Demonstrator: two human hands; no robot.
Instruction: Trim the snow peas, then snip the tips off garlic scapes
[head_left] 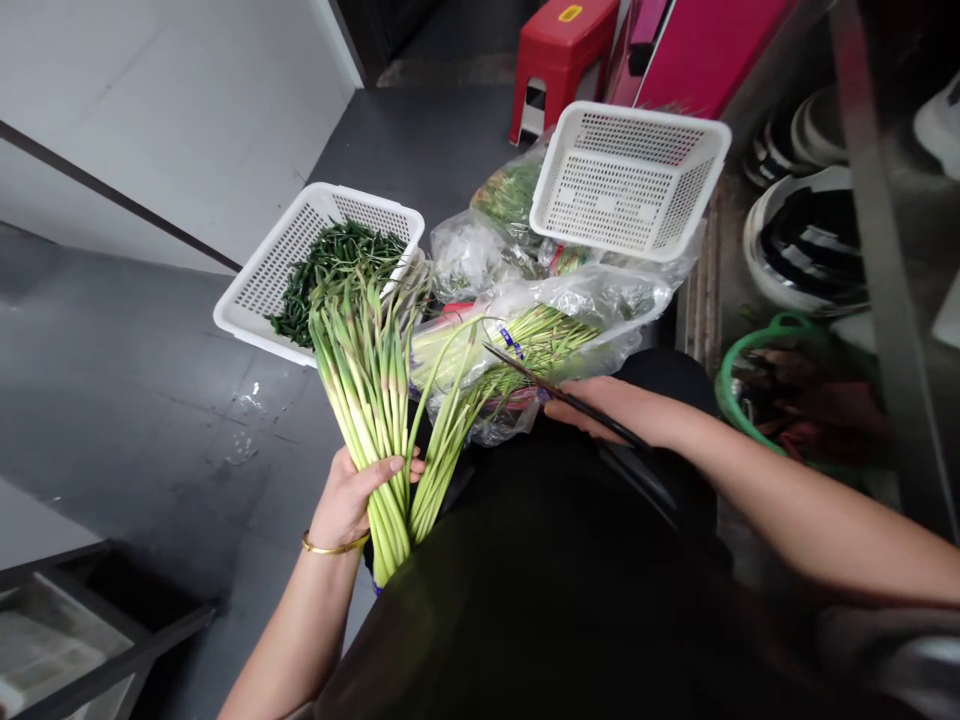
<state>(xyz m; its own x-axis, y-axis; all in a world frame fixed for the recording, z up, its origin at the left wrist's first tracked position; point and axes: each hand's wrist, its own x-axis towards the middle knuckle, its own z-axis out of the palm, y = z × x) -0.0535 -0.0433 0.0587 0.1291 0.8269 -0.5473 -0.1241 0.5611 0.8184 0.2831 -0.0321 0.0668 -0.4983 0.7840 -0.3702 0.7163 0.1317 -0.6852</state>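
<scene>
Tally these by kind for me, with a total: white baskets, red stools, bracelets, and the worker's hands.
White baskets: 2 (left basket, right basket)
Red stool: 1
Bracelet: 1
Hands: 2 (left hand, right hand)
Total: 6

The floor [187, 380] is dark grey and smooth, crossed by faint tile lines, with wet patches [241, 448] shining on it left of the middle. At its far side stands a red stool [540, 40]. Nearer, clear plastic bags [637, 290] of green stems [559, 335] lie in a heap, with a white basket [615, 190] resting tilted on them. A second white basket [259, 290], with dark green pieces in it, sits left of the bags; its underside is hidden. A green tub [729, 400] stands at the right, its base out of sight.
</scene>
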